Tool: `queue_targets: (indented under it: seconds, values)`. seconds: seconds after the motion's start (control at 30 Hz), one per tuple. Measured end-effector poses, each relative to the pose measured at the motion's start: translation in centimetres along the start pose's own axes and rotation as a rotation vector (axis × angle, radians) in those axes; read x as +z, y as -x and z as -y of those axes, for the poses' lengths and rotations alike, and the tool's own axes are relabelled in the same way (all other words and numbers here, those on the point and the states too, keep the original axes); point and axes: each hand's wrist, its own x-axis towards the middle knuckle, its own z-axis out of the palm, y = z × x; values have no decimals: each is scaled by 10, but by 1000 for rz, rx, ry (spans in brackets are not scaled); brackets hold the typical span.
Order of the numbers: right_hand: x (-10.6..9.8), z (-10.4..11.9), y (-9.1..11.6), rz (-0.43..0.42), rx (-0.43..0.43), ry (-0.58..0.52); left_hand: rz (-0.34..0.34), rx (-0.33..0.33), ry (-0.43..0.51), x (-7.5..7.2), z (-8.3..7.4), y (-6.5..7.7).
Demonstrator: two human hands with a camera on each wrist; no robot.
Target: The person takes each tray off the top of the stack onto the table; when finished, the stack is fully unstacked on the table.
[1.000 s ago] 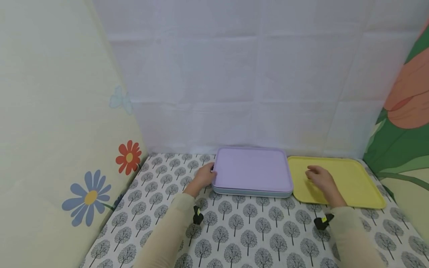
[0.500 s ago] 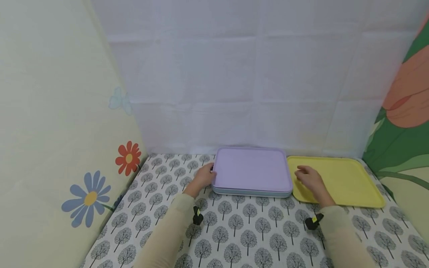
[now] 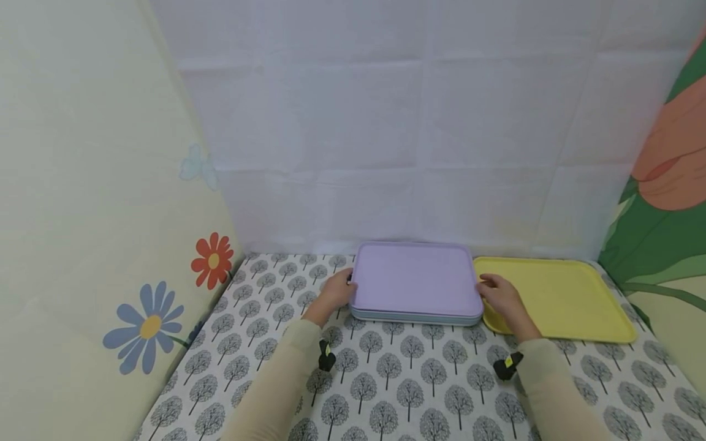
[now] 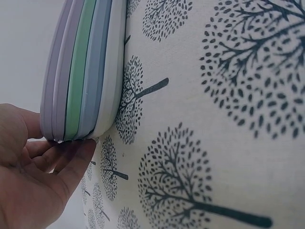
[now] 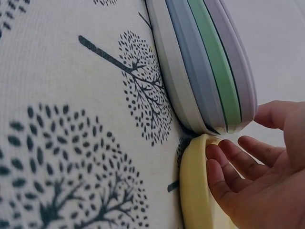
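A lilac tray (image 3: 416, 275) tops a stack of flat rectangular trays by the back wall. In the left wrist view the layers below show as a green tray (image 4: 81, 71), a blue tray (image 4: 97, 71) and a whitish tray (image 4: 111, 71) at the bottom. My left hand (image 3: 335, 290) grips the stack's left end, thumb at the lilac rim and fingers curled against the ends beneath. At the right end, my right hand (image 3: 504, 298) has its thumb right at the lilac rim. Its fingers (image 5: 243, 160) are loosely bent and spread over the edge of a yellow tray (image 3: 562, 297).
The yellow tray lies flat, its left end against the stack. Under everything spreads a white cloth (image 3: 410, 392) printed with dark trees. A white sheet (image 3: 342, 122) hangs close behind the trays, and flowered walls stand at both sides.
My right hand has moved left across the yellow tray to the right end of the stack. The left hand and the trays have stayed in place.
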Motion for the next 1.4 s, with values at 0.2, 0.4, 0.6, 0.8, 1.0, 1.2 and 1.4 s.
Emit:
queue_targets:
  seconds: [0.2,0.4,0.6,0.8,1.0,1.2,1.4]
  values:
    - [4,-1,-3,2,8,52,-2,15,-14,1,-1,-1]
    - [6,-5,-4,37,2,116,-3,-1,-2,0,-2,0]
    - [8,-4,-2,65,20,148,-2,-48,41,-3,0,-2]
    - [6,-4,-3,85,18,174,-48,-90,101,-9,-6,-3]
    - [2,-4,-3,88,19,189,-26,-113,214,-22,-17,-5]
    - [2,-5,-4,92,17,166,138,-148,568,-32,-12,-6]
    - [3,-8,-3,94,-12,191,292,-182,639,-37,-7,-5]
